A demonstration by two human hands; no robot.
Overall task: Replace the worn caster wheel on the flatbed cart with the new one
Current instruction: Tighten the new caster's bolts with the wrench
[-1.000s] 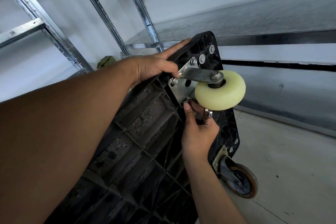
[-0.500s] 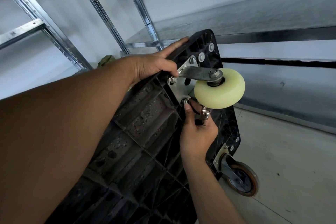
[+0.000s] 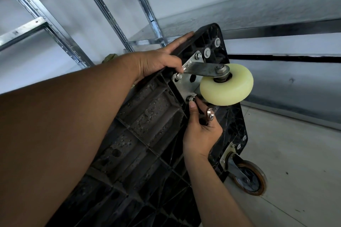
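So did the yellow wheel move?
No. The wheel sits at the same corner of the cart as before; only the camera shifted a little.

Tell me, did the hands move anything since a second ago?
Nothing clearly moved. The right hand still pinches the lower nut beside the cream wheel and holds a shiny metal piece; whether the nut turned cannot be told. The left hand still grips the cart by its edge, and the wheel stays where it was.
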